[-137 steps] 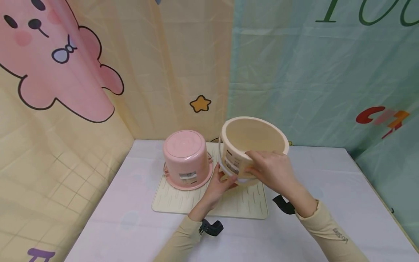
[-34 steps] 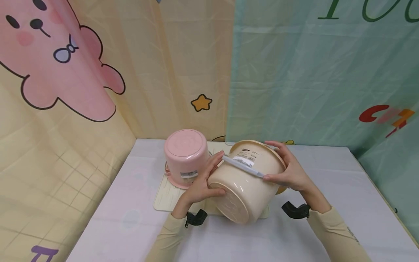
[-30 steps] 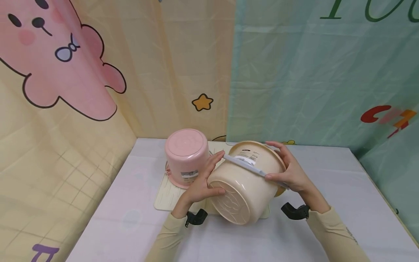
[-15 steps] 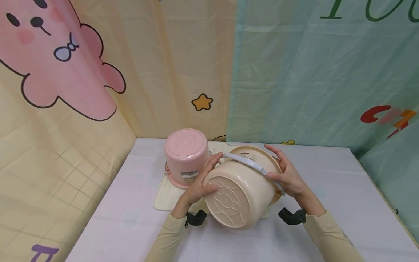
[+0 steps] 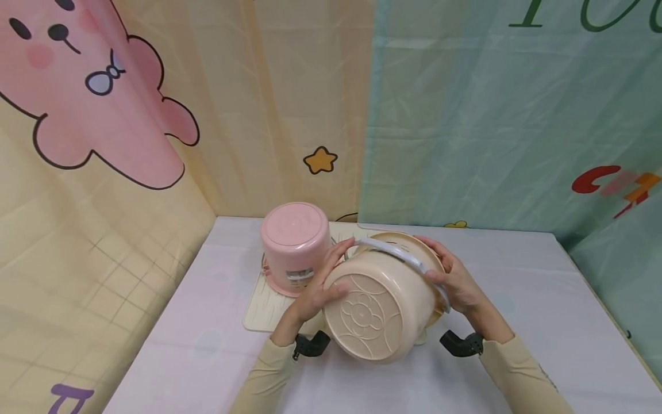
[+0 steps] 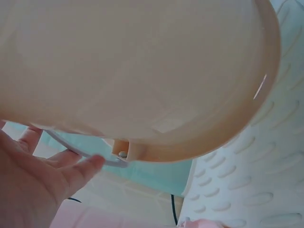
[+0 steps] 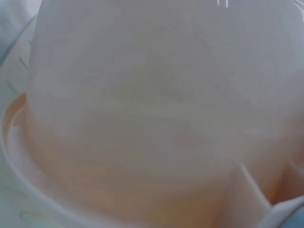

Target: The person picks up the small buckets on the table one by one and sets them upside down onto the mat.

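A cream plastic bucket [image 5: 364,313] is tipped over the mat, its flower-patterned base facing me and its mouth turned away. My left hand [image 5: 316,292] holds it at the left, thumb by the base edge and fingers along the side. Near the rim, my right hand [image 5: 459,283] grips the bucket's right side, thumb by the pale carrying handle [image 5: 400,253], which arches across the upper wall. In the left wrist view the left fingers [image 6: 80,173] reach beside that handle. The right wrist view shows the bucket wall [image 7: 142,95] and rim [image 7: 23,175] close up.
A pink bucket [image 5: 295,244] stands upside down to the left, close by my left hand, on a cream ridged mat [image 5: 258,316]. A white-covered table [image 5: 196,345] lies beneath. Printed curtains [image 5: 465,132] hang behind it and at the sides.
The cream bucket has gone from mouth up to tipped over, its base turning further toward me. Its handle has shifted across the wall. Both hands have changed their hold; the pink bucket stays put.
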A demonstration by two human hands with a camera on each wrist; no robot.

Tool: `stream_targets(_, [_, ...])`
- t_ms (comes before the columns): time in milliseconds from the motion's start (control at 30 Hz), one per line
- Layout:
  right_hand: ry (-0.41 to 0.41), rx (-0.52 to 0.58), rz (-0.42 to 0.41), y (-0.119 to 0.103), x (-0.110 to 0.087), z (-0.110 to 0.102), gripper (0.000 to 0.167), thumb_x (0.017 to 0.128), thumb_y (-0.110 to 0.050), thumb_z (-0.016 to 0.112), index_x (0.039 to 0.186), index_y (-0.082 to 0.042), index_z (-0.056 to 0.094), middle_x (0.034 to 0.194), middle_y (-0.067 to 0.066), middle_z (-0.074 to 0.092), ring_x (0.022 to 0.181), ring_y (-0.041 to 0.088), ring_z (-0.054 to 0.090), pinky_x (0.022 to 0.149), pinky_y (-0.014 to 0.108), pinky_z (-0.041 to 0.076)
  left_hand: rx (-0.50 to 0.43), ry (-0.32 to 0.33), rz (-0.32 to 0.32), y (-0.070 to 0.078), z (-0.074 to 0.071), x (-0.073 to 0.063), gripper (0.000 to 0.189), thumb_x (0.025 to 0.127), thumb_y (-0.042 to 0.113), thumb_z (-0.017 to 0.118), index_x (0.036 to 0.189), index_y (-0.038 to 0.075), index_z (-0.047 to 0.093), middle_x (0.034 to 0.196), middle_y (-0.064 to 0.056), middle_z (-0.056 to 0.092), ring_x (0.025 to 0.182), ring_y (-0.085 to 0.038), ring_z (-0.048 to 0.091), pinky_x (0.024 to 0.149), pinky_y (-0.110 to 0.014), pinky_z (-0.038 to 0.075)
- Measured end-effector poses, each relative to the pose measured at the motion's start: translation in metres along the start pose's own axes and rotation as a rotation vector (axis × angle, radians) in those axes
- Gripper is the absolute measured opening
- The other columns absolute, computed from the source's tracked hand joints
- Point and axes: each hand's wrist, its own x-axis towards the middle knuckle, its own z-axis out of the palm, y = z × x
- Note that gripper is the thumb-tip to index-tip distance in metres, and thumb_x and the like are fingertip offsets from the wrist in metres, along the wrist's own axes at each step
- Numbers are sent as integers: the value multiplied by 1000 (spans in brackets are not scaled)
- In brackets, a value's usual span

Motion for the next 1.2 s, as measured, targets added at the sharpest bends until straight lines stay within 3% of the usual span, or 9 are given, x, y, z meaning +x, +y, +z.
stream_targets(200, [-34, 154, 22, 0, 2, 0, 63, 93, -18, 58, 147, -11, 27, 125, 7, 52, 99, 17, 60, 74, 33, 55, -83, -45, 40, -6, -5, -5, 95, 85, 68, 49, 152, 8, 19, 156, -7, 13, 142, -26, 5, 109, -57, 6])
stream_targets(333, [-62, 251, 30, 2, 2, 2, 57, 95, -23, 55, 146, -11, 33, 130, 7, 51, 104, 20, 60, 79, 36, 54, -155, -93, 70, -8, -8, -9, 109, 75, 74, 58, 152, 10, 17, 158, -8, 6, 143, -28, 0, 110, -54, 8])
stream_targets(500, [-72, 295, 50, 4, -1, 4, 51, 97, -25, 49, 146, -15, 35, 131, 6, 51, 109, 22, 58, 83, 40, 52, -76, -186, 145, -5, -10, -10, 134, 59, 70, 72, 152, 4, 2, 157, -13, -4, 142, -34, 0, 112, -50, 12])
stream_targets(633, [-49, 320, 80, 4, -3, 6, 36, 100, -23, 38, 135, -21, 48, 119, 3, 58, 102, 17, 61, 82, 37, 52, 15, -203, 156, -3, -9, -10, 143, 52, 64, 77, 150, 6, -10, 157, -13, -2, 141, -34, 7, 113, -46, 13])
stream_targets(867, [55, 173, 83, 2, -3, 13, 30, 102, -25, 37, 121, -23, 59, 107, 2, 61, 90, 12, 63, 76, 31, 55, 41, -69, 140, -5, -5, -11, 140, 50, 74, 71, 153, 11, -2, 156, -12, 9, 140, -33, 13, 112, -45, 15])
stream_targets(1200, [-9, 39, -7, -2, -1, 21, 39, 104, -29, 27, 111, -18, 63, 87, 2, 65, 74, 13, 66, 63, 31, 57, -3, 96, 72, -13, -2, -21, 132, 54, 81, 62, 152, 9, 10, 150, -19, 26, 135, -29, 28, 110, -41, 21])
